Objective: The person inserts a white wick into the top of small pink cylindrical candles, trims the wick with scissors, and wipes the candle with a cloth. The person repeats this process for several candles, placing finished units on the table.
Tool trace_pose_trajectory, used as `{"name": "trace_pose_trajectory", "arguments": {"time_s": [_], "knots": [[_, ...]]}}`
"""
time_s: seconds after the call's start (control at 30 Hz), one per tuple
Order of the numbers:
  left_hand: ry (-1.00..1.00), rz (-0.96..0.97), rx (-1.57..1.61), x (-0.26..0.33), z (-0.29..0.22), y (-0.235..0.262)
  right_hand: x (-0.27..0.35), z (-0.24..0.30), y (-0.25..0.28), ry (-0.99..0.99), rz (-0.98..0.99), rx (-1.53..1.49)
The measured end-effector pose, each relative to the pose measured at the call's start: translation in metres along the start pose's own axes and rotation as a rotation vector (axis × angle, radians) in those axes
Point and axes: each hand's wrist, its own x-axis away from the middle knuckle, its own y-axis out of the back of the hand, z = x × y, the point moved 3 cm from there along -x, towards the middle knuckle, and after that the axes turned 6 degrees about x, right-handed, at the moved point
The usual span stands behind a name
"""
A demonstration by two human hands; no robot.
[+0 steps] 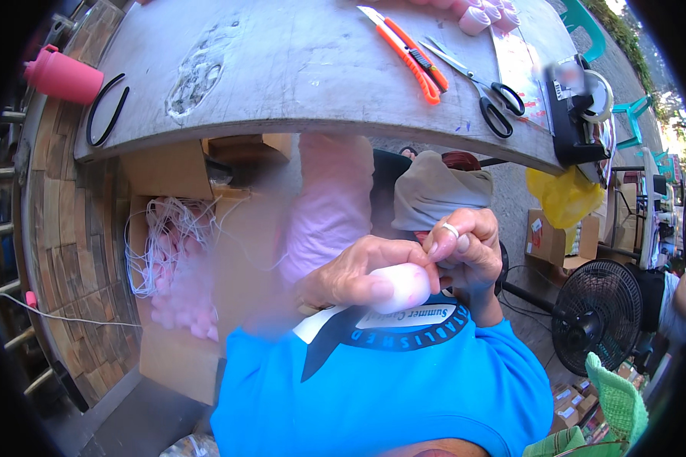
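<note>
Above my lap, my left hand (344,273) grips a smooth, rounded, white-and-pink piece (405,286), its thumb lying along the side. The fingertips of this hand meet those of my right hand (469,247) just past the piece's far end. My right hand is closed in a pinch, with a pale ring on one finger. What it pinches is hidden between the fingertips. To the left, an open cardboard box (181,373) holds several small pink rounded pieces (184,293) and a tangle of thin white cords (177,221).
On the grey table (282,84) lie an orange utility knife (413,57), black-handled scissors (480,85), a black curved strip (108,110), a pink tumbler (62,74) and a black tape dispenser (575,114). Several pink cups (476,19) sit at its back. A black fan (598,312) stands right.
</note>
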Motion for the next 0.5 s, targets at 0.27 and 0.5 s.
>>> {"name": "trace_pose_trajectory", "arguments": {"time_s": [0.27, 0.5], "knots": [[0.07, -0.011, 0.06, 0.002, 0.0, -0.001, 0.001, 0.002, -0.001, 0.023, 0.02, 0.045], [-0.057, -0.227, 0.106, -0.007, -0.008, 0.027, -0.022, 0.006, 0.026, 0.04, 0.004, 0.408]]}}
